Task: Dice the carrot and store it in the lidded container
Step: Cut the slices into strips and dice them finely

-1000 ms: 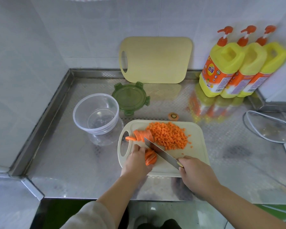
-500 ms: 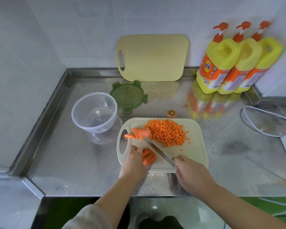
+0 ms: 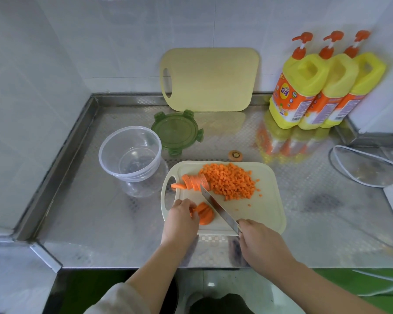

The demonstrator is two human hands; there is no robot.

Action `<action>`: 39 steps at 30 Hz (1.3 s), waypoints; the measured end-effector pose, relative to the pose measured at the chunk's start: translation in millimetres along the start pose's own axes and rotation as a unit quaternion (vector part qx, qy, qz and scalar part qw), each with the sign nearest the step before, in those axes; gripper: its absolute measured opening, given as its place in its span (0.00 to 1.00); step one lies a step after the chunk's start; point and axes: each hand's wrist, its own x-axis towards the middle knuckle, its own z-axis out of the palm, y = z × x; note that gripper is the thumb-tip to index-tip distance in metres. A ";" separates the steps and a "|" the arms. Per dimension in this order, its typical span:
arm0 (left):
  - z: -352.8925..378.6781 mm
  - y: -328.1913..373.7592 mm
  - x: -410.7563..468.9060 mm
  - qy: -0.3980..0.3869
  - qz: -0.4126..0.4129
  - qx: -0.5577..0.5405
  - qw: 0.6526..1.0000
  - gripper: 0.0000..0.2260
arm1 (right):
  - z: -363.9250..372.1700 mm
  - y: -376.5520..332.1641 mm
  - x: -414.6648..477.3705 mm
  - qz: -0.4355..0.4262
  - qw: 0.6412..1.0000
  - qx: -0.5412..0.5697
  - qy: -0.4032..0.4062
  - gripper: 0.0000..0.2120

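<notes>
Left hand (image 3: 183, 219) fingers curl onto carrot slices (image 3: 205, 214) on the cutting board (image 3: 268, 214). Right hand (image 3: 261, 243) fingers clamp the knife (image 3: 218, 207). Diced carrot (image 3: 230, 184) is heaped behind. Clear container (image 3: 131, 152) and green lid (image 3: 177, 131) sit left on the counter (image 3: 100, 223).

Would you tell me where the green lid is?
Head view, left of centre: the green lid lies on the counter between the clear container and the leaning board.

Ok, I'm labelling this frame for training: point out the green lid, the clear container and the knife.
green lid (image 3: 176, 132): head view, centre of its flat top.
clear container (image 3: 129, 177): head view, near rim.
knife (image 3: 219, 208): head view, middle of the blade.
</notes>
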 end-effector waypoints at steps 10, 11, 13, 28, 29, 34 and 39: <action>-3.9 3.6 -0.3 -0.004 0.025 0.019 1.000 0.14 | -5.9 -2.7 3.8 -0.007 1.000 -0.007 0.005 0.04; -3.5 3.0 -2.0 -0.016 0.038 0.028 0.999 0.17 | -7.0 -2.8 3.6 -0.009 1.000 -0.010 0.008 0.03; -1.0 1.6 -5.7 -0.037 0.079 0.077 0.993 0.20 | -8.7 -3.3 2.9 -0.013 1.000 -0.015 0.015 0.03; 2.9 -5.6 -7.8 -0.024 0.122 0.092 0.988 0.18 | -3.3 -4.9 1.6 -0.020 0.998 -0.058 -0.013 0.08; 3.1 -5.7 -8.0 -0.024 0.122 0.092 0.988 0.18 | -2.4 -5.1 1.2 -0.024 0.998 -0.058 -0.012 0.08; 4.6 -6.4 -8.3 -0.020 0.119 0.091 0.989 0.17 | -6.4 -3.9 0.6 -0.030 0.998 -0.058 0.005 0.09; 5.5 -5.8 -9.5 -0.005 0.129 0.096 0.987 0.15 | -8.3 -10.9 -1.4 -0.037 0.998 -0.046 0.018 0.08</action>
